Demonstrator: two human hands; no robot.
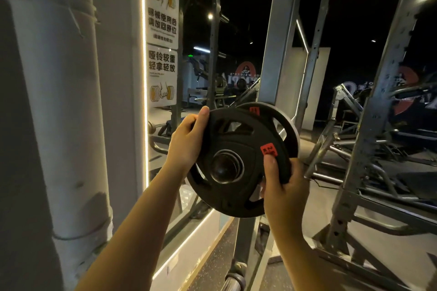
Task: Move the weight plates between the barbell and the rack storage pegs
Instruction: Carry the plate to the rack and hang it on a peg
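A black weight plate (238, 163) is gripped on both sides: upper-left rim by the left hand (186, 142), lower-right rim by the right hand (283, 189). It's seated on a storage peg (223, 169), with another plate (281, 125) right behind.

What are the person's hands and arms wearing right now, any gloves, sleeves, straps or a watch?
Nothing visible. The left hand and right hand are bare, with no gloves, rings or wraps. Both forearms are bare too, with no sleeve, watch or band showing up to the frame's bottom edge. Fingernails look short and unpainted.

Black plate (236, 163) with red label, upright on rack peg (223, 169), before another plate (279, 123).
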